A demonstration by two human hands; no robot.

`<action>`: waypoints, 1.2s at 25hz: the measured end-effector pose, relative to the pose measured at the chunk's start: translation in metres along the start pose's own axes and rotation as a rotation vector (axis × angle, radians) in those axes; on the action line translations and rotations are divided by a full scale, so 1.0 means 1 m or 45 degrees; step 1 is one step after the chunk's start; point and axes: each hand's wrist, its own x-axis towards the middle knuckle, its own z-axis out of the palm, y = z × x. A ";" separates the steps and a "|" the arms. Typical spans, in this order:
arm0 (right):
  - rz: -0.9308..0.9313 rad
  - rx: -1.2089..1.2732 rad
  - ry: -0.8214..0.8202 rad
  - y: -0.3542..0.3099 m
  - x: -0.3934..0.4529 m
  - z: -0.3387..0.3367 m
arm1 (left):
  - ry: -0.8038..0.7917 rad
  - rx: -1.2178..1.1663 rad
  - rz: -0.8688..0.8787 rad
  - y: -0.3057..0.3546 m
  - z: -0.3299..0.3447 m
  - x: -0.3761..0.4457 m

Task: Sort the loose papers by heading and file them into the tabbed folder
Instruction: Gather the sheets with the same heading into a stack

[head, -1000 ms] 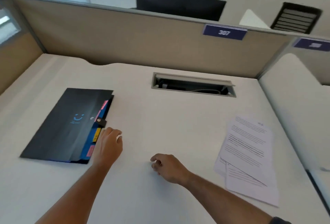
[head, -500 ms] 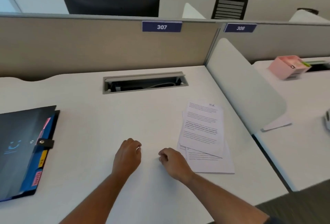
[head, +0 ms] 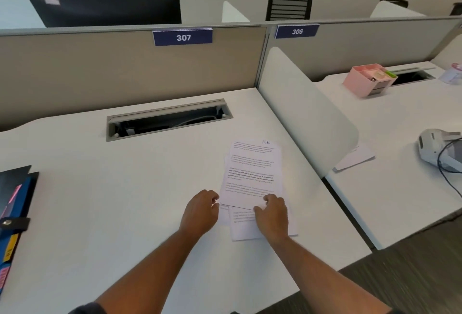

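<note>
A loose stack of printed papers point(head: 251, 171) lies on the white desk point(head: 140, 188), right of centre. Its top sheet has "HR" handwritten at the upper right corner. My right hand point(head: 272, 216) rests on the lower sheets, with fingers and thumb curled on the top sheet's bottom edge. My left hand point(head: 201, 211) sits at the stack's lower left corner, fingers loosely curled and touching the paper edge. The dark tabbed folder point(head: 13, 203) lies closed at the far left edge, with pink and yellow tabs showing.
An open cable tray point(head: 167, 119) is set into the desk behind the papers. A white divider point(head: 305, 113) borders the desk on the right. On the neighbouring desk are a pink organiser point(head: 367, 79) and a white device with a cable point(head: 437, 148).
The view swung right from the folder to the papers. Both hands moved right and forward from bare desk onto the lower edge of the paper stack.
</note>
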 end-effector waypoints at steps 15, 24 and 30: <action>0.347 0.075 -0.150 0.016 0.064 -0.029 | -0.268 0.387 0.064 0.054 0.037 0.028; 0.309 0.334 -0.285 0.018 0.084 -0.029 | -0.297 0.392 0.049 0.051 0.037 0.032; 0.004 0.224 -0.170 0.008 0.077 -0.037 | -0.062 -0.074 -0.154 0.038 0.023 0.030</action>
